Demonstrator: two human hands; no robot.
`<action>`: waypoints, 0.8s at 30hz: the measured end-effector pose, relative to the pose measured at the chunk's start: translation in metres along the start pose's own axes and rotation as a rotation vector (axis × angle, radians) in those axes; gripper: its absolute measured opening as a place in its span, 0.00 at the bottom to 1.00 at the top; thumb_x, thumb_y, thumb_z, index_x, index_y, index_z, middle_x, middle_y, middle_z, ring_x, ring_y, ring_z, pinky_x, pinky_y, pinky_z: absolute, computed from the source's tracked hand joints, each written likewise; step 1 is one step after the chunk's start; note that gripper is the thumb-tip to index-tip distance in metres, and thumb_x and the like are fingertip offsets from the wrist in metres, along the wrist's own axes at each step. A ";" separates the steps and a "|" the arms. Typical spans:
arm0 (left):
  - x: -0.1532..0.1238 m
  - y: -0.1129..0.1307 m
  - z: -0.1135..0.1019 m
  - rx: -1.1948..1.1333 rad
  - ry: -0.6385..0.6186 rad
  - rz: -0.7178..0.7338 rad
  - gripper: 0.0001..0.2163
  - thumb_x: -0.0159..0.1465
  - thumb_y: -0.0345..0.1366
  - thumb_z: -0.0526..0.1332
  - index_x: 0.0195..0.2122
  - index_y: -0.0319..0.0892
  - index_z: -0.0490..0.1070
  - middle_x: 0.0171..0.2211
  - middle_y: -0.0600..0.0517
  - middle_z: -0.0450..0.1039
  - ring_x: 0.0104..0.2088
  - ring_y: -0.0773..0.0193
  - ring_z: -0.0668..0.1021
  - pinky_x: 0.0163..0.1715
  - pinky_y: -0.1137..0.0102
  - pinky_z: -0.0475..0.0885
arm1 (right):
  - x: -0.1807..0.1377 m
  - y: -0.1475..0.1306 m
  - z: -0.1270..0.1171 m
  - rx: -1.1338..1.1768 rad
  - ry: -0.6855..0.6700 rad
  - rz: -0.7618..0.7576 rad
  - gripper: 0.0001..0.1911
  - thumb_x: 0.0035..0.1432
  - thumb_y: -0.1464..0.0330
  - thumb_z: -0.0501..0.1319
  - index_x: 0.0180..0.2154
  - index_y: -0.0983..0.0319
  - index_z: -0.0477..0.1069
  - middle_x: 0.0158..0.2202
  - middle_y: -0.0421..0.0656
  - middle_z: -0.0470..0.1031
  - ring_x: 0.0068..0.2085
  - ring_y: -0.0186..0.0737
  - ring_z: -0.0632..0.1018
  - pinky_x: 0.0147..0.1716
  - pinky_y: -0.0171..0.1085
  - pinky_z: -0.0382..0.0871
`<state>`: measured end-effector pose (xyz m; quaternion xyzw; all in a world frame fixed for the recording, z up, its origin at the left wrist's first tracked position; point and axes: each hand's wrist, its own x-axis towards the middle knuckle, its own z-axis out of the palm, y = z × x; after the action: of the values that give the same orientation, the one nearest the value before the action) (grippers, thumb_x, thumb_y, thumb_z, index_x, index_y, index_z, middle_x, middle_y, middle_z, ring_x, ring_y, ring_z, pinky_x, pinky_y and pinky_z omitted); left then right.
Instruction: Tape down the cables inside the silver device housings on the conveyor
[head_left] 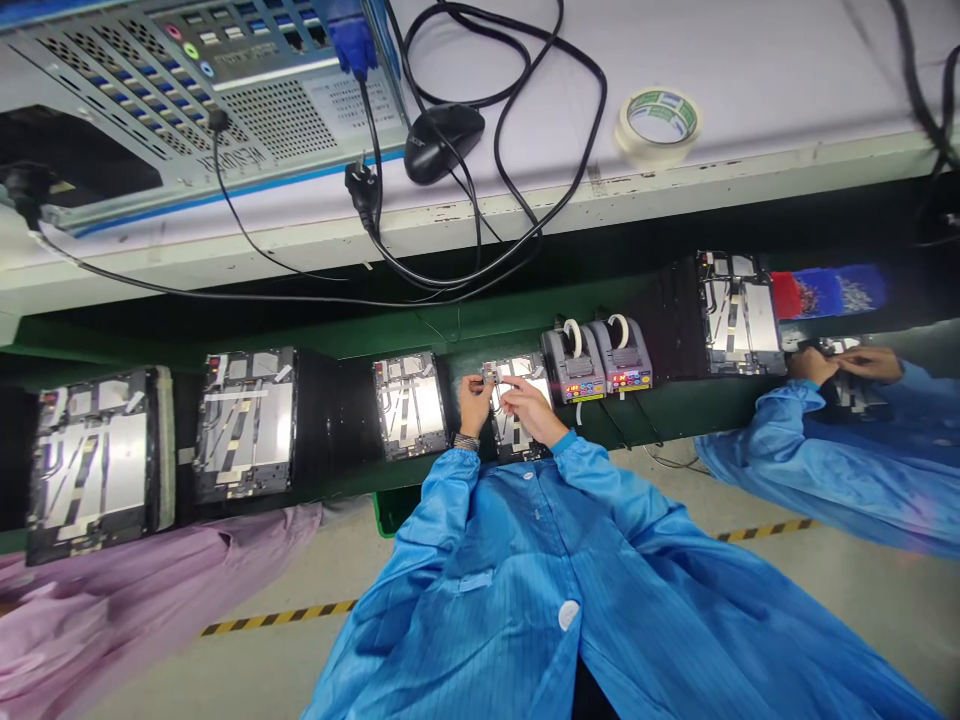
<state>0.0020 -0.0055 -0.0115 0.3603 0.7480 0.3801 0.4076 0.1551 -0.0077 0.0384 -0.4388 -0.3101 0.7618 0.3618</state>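
In the head view, the left hand (474,405) pinches a tiny silver part (491,373), perhaps a connector; it is too small to tell. The half-closed right hand (529,412) is just beside it, above a flat black-and-silver open electronic unit (511,432) on the green worktop (465,325). Two grey tape dispensers (596,360) stand just right of the right hand.

An electronics assembly line in a factory: a green conveyor belt (487,312) lined with open device housings (247,425) and automatic tape dispensers (596,360), blue anti-static smocks (517,560), and yellow-and-black tape (277,616) on the floor (262,670) at lower left.
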 end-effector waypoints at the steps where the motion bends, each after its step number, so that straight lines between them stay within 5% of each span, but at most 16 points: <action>1: 0.000 -0.002 0.001 -0.013 0.007 0.011 0.12 0.65 0.44 0.66 0.44 0.45 0.69 0.41 0.50 0.77 0.39 0.64 0.79 0.43 0.68 0.73 | -0.007 0.004 0.002 0.107 -0.008 0.053 0.30 0.53 0.66 0.66 0.58 0.59 0.68 0.32 0.39 0.77 0.31 0.38 0.74 0.32 0.37 0.65; 7: 0.004 -0.013 0.004 -0.138 0.032 0.063 0.11 0.63 0.40 0.68 0.42 0.44 0.70 0.40 0.51 0.75 0.37 0.65 0.78 0.40 0.69 0.73 | -0.012 0.012 0.013 0.469 -0.047 0.229 0.29 0.55 0.70 0.64 0.60 0.60 0.66 0.32 0.42 0.80 0.30 0.39 0.76 0.31 0.36 0.68; 11: 0.004 -0.013 0.004 -0.187 0.029 0.137 0.14 0.62 0.34 0.68 0.48 0.45 0.70 0.48 0.49 0.74 0.42 0.64 0.78 0.42 0.69 0.74 | 0.000 0.008 0.014 0.602 -0.029 0.296 0.22 0.58 0.71 0.60 0.55 0.60 0.68 0.31 0.43 0.79 0.30 0.41 0.77 0.30 0.37 0.70; 24: 0.007 -0.014 0.001 -0.093 -0.008 0.251 0.17 0.64 0.31 0.66 0.54 0.49 0.73 0.64 0.45 0.62 0.55 0.58 0.77 0.51 0.63 0.75 | 0.017 -0.003 0.010 0.678 0.005 0.381 0.13 0.69 0.64 0.54 0.43 0.63 0.73 0.32 0.46 0.79 0.30 0.40 0.77 0.30 0.37 0.72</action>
<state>-0.0033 -0.0052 -0.0262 0.4333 0.6770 0.4611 0.3759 0.1412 0.0063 0.0378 -0.3461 0.0473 0.8735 0.3390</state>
